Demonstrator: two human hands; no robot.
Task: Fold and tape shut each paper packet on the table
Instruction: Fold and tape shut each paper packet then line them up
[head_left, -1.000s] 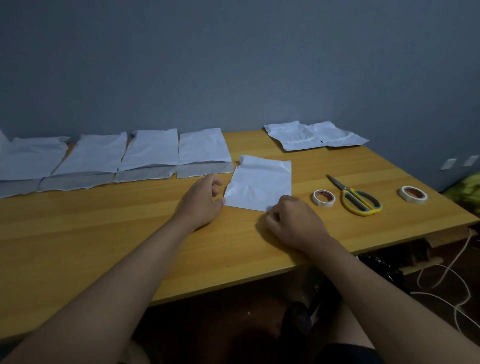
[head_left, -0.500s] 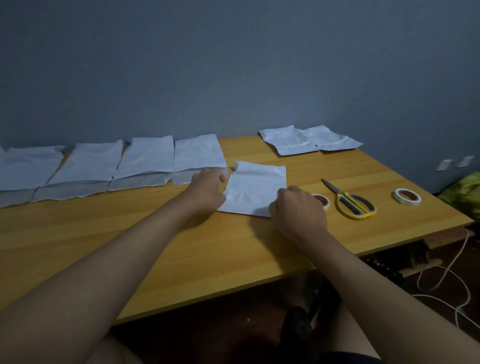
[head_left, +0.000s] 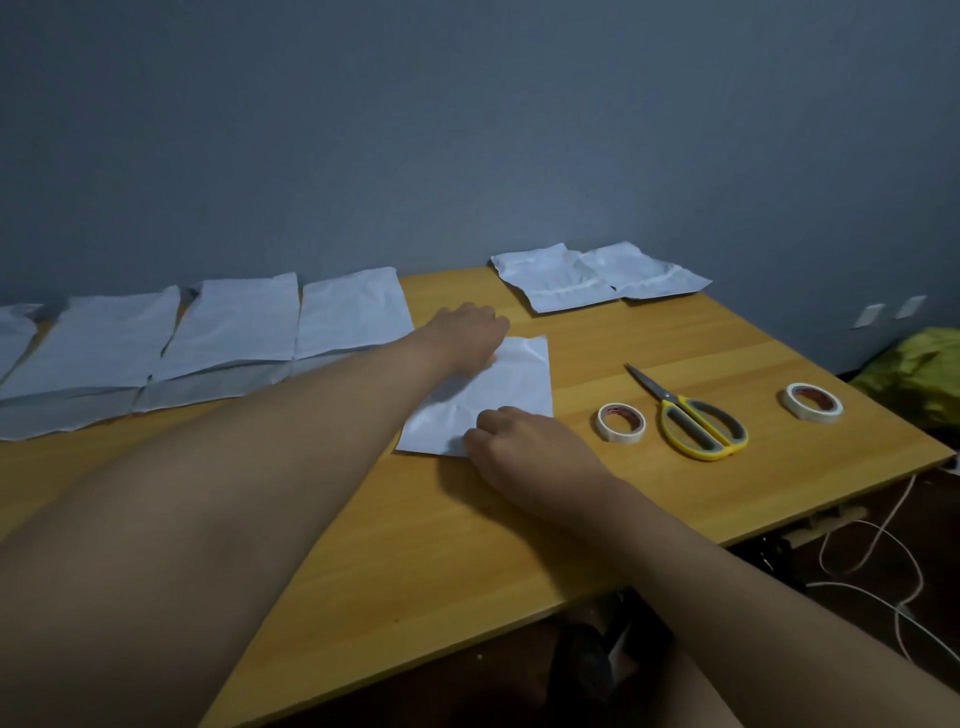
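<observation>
A white paper packet (head_left: 511, 387) lies flat in the middle of the wooden table (head_left: 415, 545). My left hand (head_left: 467, 332) reaches across to its far left corner, fingers curled down onto the paper there. At the packet's near edge my right hand (head_left: 519, 441) has its fingers curled onto the paper. The fingertips of both hands are hidden. Right of the packet lie a tape roll (head_left: 621, 422), yellow-handled scissors (head_left: 696, 421) and a second tape roll (head_left: 813, 401).
Several white packets (head_left: 234, 322) lie in a row along the back left against the grey wall. Two more packets (head_left: 561, 280) sit at the back right. Off the table's right edge are a yellow-green bundle (head_left: 919, 364) and white cables (head_left: 883, 571) on the floor.
My left hand has moved from the packet's left side up to its far left corner. My right hand stays at the near edge. The view has shifted closer.
</observation>
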